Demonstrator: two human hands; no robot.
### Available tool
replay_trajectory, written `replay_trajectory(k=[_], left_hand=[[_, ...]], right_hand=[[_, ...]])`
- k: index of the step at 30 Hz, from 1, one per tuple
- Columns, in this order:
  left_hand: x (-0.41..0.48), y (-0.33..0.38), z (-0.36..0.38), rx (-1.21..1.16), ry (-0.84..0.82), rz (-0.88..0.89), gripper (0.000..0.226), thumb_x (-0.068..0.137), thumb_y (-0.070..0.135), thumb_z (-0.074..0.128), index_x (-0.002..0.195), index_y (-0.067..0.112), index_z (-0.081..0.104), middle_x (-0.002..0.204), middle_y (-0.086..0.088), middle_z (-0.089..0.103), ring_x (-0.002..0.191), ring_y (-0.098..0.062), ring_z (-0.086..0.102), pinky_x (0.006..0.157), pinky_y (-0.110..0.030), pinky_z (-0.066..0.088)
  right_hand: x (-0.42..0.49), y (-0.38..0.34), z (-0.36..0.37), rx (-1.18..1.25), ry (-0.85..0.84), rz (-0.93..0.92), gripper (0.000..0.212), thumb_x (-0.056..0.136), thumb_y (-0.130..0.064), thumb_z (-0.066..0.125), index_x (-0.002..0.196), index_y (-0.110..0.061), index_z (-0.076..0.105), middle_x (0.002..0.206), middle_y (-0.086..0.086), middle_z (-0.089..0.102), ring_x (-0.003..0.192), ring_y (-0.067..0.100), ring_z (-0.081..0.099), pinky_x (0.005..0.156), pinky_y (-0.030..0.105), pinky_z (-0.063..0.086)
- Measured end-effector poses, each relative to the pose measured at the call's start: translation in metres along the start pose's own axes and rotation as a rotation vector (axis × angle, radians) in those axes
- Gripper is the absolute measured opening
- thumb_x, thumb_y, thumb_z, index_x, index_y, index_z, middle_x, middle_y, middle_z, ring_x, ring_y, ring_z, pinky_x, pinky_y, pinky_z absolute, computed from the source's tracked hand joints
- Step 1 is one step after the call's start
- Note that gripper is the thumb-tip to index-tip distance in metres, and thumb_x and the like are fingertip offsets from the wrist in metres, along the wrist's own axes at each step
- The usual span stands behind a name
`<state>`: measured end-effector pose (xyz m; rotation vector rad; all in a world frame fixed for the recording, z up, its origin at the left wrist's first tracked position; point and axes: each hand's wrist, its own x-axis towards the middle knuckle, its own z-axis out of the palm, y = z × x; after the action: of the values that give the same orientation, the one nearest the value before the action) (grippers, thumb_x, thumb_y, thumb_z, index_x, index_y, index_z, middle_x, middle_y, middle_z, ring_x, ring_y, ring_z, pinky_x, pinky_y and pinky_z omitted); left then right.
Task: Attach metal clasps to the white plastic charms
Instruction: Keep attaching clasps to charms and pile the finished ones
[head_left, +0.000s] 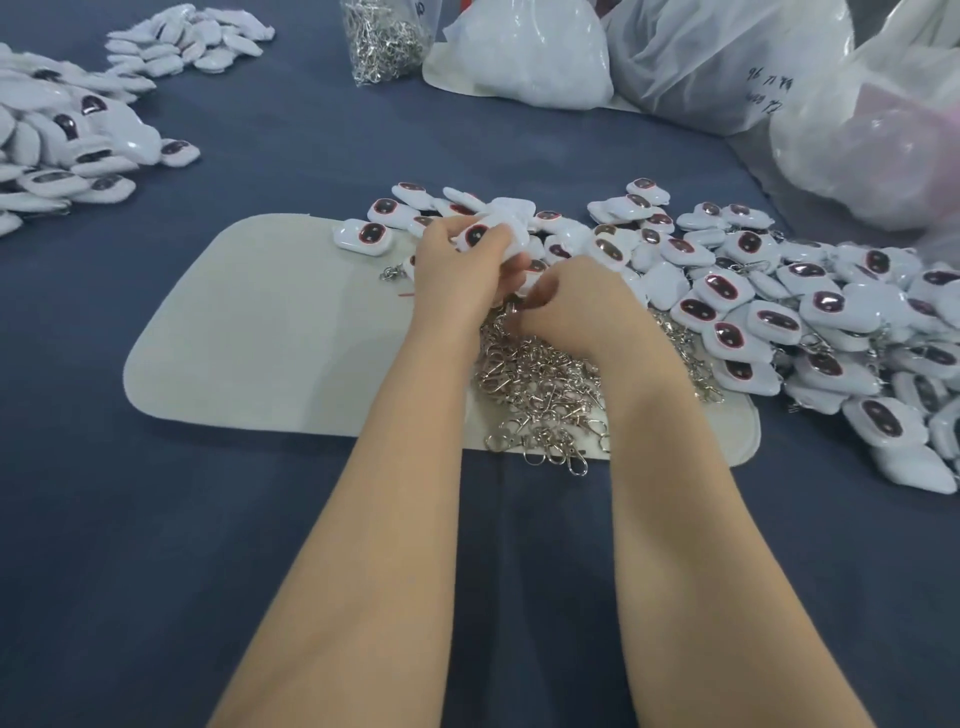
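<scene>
Left grip (453, 270) around charm (482, 235), above clasps (540, 384)

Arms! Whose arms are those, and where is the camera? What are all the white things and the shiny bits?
They belong to a person, not a machine. The camera sits on the person's head and looks down, so you see what they see. The left hand holds one white charm. The right hand is curled just above a pile of metal clasps; whether it pinches one is hidden. The clasps lie on a pale mat on a blue table. More charms are heaped to the right and at the far left. At the back stand big plastic bags and a small bag of clasps.
</scene>
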<state>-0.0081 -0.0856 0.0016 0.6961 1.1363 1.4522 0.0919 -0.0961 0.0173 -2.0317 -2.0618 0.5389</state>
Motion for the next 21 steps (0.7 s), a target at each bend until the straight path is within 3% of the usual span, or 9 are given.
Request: replay_trajectory(k=[2,3,7,10,13,17,19,21], left_hand=[[-0.005,-0.005,0.000,0.002,-0.029,-0.005,0.026,0.089,0.003,0.053,0.115,0.007,0.053,0.083,-0.007,0.063,0.053,-0.011,0.064,0.052,-0.022,0.052],[-0.006,-0.007,0.000,0.019,-0.046,-0.013,0.029,0.088,0.002,0.052,0.117,0.007,0.054,0.083,-0.010,0.065,0.053,-0.012,0.063,0.051,-0.022,0.051],[-0.002,-0.007,-0.001,0.030,-0.070,-0.047,0.030,0.090,0.003,0.051,0.120,0.004,0.053,0.097,-0.016,0.064,0.056,-0.012,0.065,0.055,-0.023,0.055],[0.003,-0.003,-0.003,0.069,-0.037,-0.031,0.029,0.090,0.004,0.053,0.118,0.002,0.050,0.097,-0.014,0.064,0.058,-0.010,0.067,0.057,-0.020,0.056],[0.005,-0.001,-0.002,0.141,-0.026,0.008,0.018,0.090,0.006,0.052,0.107,0.006,0.046,0.093,-0.010,0.064,0.059,-0.007,0.068,0.056,-0.018,0.055],[0.004,-0.001,0.000,0.190,-0.023,0.088,0.021,0.090,0.002,0.046,0.108,0.013,0.040,0.093,-0.006,0.060,0.052,-0.006,0.067,0.050,-0.016,0.052],[0.005,-0.002,0.000,0.278,-0.043,0.153,0.028,0.091,0.001,0.043,0.114,0.017,0.046,0.101,-0.003,0.059,0.056,-0.008,0.067,0.055,-0.020,0.055],[0.005,-0.003,0.000,0.405,-0.062,0.207,0.024,0.093,0.004,0.043,0.105,0.018,0.058,0.099,0.002,0.058,0.067,-0.011,0.069,0.069,-0.029,0.059]], right_hand=[[0.001,-0.003,0.010,-0.019,0.024,-0.026,0.026,0.082,-0.026,0.065,0.105,-0.014,0.066,0.103,0.008,0.066,0.101,0.028,0.059,0.087,0.036,0.049],[0.002,-0.004,0.013,-0.005,0.054,-0.029,0.024,0.084,-0.021,0.061,0.106,-0.014,0.065,0.106,0.009,0.066,0.104,0.030,0.058,0.089,0.036,0.048],[0.005,0.004,0.020,0.081,0.187,-0.047,0.010,0.087,-0.010,0.052,0.091,-0.011,0.061,0.099,0.012,0.067,0.097,0.030,0.058,0.077,0.032,0.045],[0.008,0.012,0.021,0.193,0.243,-0.029,0.016,0.091,-0.016,0.054,0.098,-0.014,0.069,0.094,0.007,0.068,0.093,0.025,0.061,0.079,0.031,0.049],[0.014,0.016,0.018,0.434,0.323,0.014,0.010,0.092,-0.015,0.056,0.096,-0.017,0.065,0.082,-0.005,0.061,0.073,0.013,0.059,0.065,0.018,0.044],[0.019,0.020,0.015,0.771,0.409,0.080,0.009,0.090,-0.013,0.057,0.097,-0.017,0.061,0.082,-0.001,0.062,0.060,0.006,0.054,0.057,0.020,0.042],[0.018,0.018,0.013,0.966,0.424,0.087,0.007,0.091,-0.009,0.056,0.094,-0.014,0.059,0.074,-0.001,0.061,0.051,0.002,0.053,0.055,0.019,0.046],[0.017,0.016,0.012,1.116,0.430,0.049,0.009,0.092,-0.004,0.054,0.092,-0.012,0.057,0.070,-0.001,0.059,0.048,0.000,0.054,0.056,0.017,0.049]])
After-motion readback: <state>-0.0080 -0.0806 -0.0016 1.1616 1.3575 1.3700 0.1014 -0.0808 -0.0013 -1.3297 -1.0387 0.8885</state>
